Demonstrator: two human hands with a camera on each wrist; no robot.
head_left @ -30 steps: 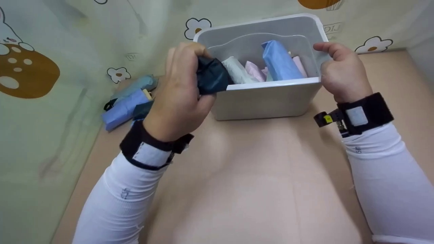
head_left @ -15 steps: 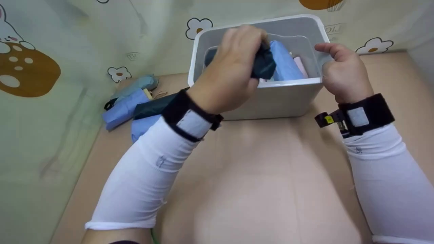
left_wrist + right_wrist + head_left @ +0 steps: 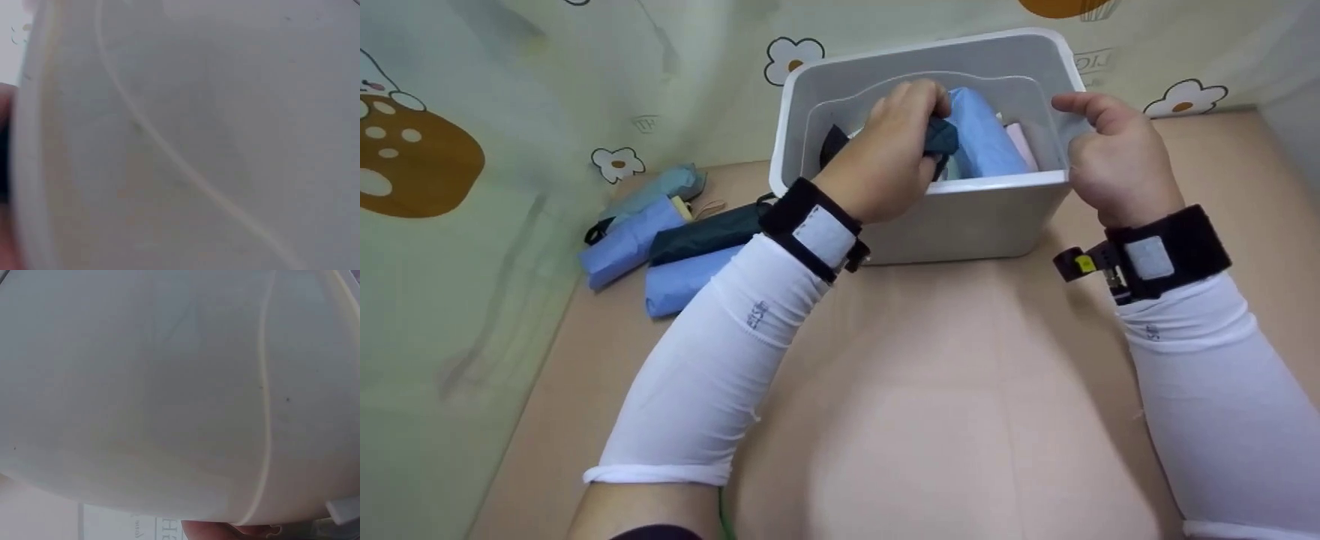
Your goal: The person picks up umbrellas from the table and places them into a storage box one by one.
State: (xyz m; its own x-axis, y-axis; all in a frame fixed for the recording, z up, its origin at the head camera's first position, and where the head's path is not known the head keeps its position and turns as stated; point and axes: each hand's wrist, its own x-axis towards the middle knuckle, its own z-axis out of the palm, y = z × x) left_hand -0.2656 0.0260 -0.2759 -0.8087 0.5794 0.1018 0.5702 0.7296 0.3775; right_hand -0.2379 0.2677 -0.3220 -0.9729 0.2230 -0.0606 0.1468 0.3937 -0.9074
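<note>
A dark green folded umbrella (image 3: pixel 941 137) is in my left hand (image 3: pixel 885 154), which reaches over the front rim into the white plastic bin (image 3: pixel 960 221). Its other end shows dark to the left of the hand, and the hand hides its middle. My right hand (image 3: pixel 1125 157) grips the bin's right rim, index finger stretched along it. Inside the bin, right of my left hand, a light blue folded umbrella (image 3: pixel 986 139) leans upright. Beside that is a pink bundle (image 3: pixel 1021 147). The bin's pale wall (image 3: pixel 185 124) fills the left wrist view, and the right wrist view likewise shows mostly bin wall (image 3: pixel 169 394).
Left of the bin on the tan tabletop (image 3: pixel 915 390) lie several folded umbrellas: a teal one (image 3: pixel 660 189), a periwinkle one (image 3: pixel 630 241), a dark green one (image 3: pixel 709 234) and a blue one (image 3: pixel 686 281). A patterned curtain (image 3: pixel 697 82) hangs behind.
My left hand has carried the dark green umbrella rightward from the bin's front left corner, then lowered it into the bin. My right hand has stayed at the right rim.
</note>
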